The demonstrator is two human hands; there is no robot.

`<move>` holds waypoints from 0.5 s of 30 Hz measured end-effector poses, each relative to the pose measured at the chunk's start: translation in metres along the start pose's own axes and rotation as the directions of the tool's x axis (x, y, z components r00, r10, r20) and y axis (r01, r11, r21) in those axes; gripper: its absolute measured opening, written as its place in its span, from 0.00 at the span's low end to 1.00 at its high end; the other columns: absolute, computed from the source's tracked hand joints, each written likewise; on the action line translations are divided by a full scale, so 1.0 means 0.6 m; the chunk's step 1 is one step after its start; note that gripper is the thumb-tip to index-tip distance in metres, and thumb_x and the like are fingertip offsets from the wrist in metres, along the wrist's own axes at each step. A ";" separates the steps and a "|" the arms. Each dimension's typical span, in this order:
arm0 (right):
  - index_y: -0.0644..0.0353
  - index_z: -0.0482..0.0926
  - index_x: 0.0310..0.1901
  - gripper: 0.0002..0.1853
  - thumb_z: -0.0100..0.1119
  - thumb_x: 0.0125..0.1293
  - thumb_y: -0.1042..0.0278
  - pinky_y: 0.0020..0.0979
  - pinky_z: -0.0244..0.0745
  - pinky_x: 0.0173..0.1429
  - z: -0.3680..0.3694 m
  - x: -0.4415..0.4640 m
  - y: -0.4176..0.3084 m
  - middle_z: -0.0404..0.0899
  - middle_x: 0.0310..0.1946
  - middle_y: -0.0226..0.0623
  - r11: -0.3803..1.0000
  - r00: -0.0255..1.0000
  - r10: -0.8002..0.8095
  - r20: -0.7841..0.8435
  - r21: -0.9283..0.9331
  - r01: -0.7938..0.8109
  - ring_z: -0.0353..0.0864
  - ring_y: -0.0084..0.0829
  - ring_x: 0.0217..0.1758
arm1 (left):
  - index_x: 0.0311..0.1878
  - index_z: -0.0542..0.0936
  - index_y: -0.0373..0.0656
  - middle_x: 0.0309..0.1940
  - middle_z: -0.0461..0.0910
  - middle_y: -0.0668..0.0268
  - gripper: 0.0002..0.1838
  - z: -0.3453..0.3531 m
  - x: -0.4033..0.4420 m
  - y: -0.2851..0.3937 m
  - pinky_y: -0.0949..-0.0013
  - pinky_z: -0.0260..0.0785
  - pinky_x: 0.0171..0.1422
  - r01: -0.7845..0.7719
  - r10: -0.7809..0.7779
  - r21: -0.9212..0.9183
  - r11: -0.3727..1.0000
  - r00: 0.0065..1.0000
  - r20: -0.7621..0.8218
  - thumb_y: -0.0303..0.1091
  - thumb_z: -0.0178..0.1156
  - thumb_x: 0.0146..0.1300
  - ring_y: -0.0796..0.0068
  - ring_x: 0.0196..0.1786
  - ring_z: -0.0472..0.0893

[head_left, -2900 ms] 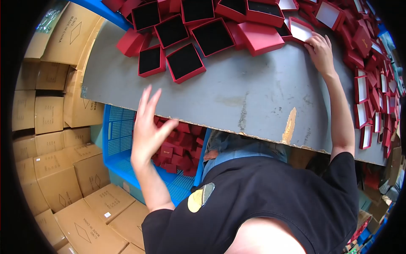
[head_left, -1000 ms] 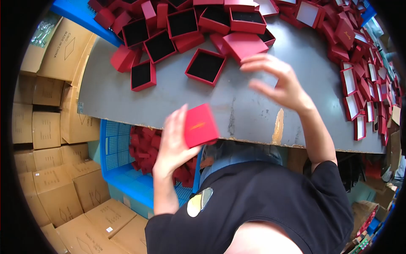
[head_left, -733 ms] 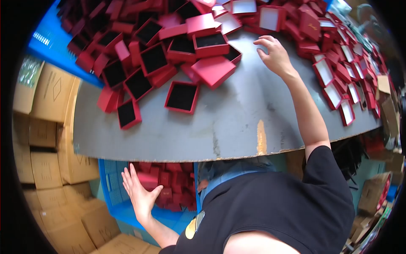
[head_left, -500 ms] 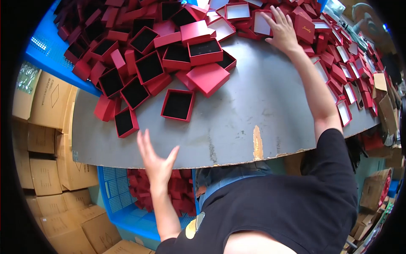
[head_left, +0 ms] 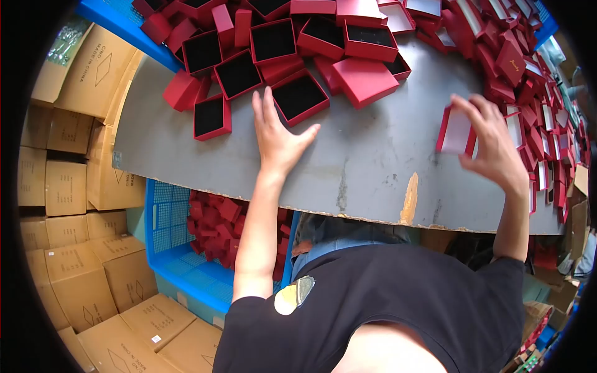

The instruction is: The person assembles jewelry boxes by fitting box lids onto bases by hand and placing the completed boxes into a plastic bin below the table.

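My left hand [head_left: 279, 138] has its fingers spread at the near edge of a red box base with black lining [head_left: 300, 97]; nothing is gripped in it. On the right, my right hand [head_left: 491, 138] holds a red lid with a white inside [head_left: 456, 132] between fingers and thumb, above the grey table [head_left: 373, 155]. More black-lined red bases [head_left: 239, 74] lie in a heap beyond my left hand. A closed-looking red piece [head_left: 365, 81] rests right of the base near my left hand.
A blue crate [head_left: 211, 283] of red boxes [head_left: 217, 227] stands below the table's near edge. White-lined red lids [head_left: 515, 129] are piled at the right. Cardboard cartons [head_left: 81, 273] are stacked at the left. Another blue crate [head_left: 134, 31] borders the heap.
My left hand has reached forward to the black-lined base. My right hand has come back from the far lid pile with a white-lined lid. The head view has shifted.
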State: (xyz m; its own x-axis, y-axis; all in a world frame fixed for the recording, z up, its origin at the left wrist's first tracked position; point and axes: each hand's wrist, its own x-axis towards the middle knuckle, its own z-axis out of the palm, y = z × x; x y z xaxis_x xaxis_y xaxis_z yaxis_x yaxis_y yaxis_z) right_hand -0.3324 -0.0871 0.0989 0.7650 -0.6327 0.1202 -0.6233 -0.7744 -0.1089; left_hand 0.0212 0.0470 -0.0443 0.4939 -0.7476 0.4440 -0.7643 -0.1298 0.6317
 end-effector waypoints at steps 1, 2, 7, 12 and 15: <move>0.54 0.69 0.70 0.47 0.70 0.40 0.71 0.44 0.67 0.70 -0.006 -0.014 -0.018 0.72 0.57 0.51 0.996 0.997 -0.016 0.078 0.087 0.009 0.72 0.51 0.61 | 0.78 0.57 0.41 0.78 0.51 0.41 0.60 -0.002 0.016 -0.011 0.53 0.58 0.79 0.011 -0.011 -0.009 1.000 0.999 0.052 0.39 0.81 0.42 0.42 0.79 0.57; 0.55 0.69 0.70 0.47 0.70 0.40 0.69 0.44 0.67 0.69 -0.011 -0.025 -0.039 0.72 0.55 0.50 0.996 0.991 -0.039 0.129 0.087 0.028 0.72 0.50 0.60 | 0.77 0.59 0.42 0.75 0.60 0.46 0.59 0.000 0.027 -0.028 0.54 0.59 0.79 -0.032 0.035 -0.030 0.999 0.996 0.077 0.40 0.81 0.42 0.48 0.77 0.62; 0.55 0.70 0.70 0.48 0.77 0.41 0.59 0.45 0.67 0.67 0.024 -0.008 -0.107 0.73 0.52 0.50 0.967 0.973 -0.204 0.105 0.179 0.183 0.72 0.50 0.58 | 0.76 0.62 0.46 0.68 0.71 0.51 0.56 -0.021 0.037 -0.033 0.55 0.63 0.77 -0.028 0.059 -0.129 0.991 0.968 0.242 0.35 0.79 0.39 0.51 0.73 0.70; 0.51 0.63 0.75 0.54 0.82 0.43 0.59 0.46 0.72 0.67 0.114 0.034 -0.148 0.71 0.59 0.48 0.781 0.983 -0.183 -0.033 0.602 0.166 0.75 0.52 0.62 | 0.81 0.55 0.50 0.67 0.72 0.53 0.63 -0.085 -0.049 0.017 0.56 0.61 0.78 0.070 0.053 -0.269 0.961 0.903 0.426 0.31 0.79 0.37 0.55 0.73 0.71; 0.52 0.64 0.74 0.55 0.84 0.42 0.55 0.45 0.72 0.68 0.160 0.052 -0.173 0.73 0.61 0.47 0.705 0.965 -0.190 -0.181 0.658 0.263 0.74 0.51 0.64 | 0.82 0.52 0.46 0.67 0.73 0.54 0.66 -0.072 -0.100 0.037 0.56 0.59 0.79 -0.038 0.169 -0.296 0.954 0.886 0.432 0.31 0.80 0.38 0.54 0.73 0.71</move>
State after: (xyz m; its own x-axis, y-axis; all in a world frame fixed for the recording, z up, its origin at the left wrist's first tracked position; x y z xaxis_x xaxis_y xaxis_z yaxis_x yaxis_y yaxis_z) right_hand -0.2282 -0.0253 0.0191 0.8273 -0.4649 0.3155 -0.1321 -0.7068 -0.6949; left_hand -0.0077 0.1171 -0.0298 0.1295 -0.9655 0.2259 -0.6256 0.0972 0.7740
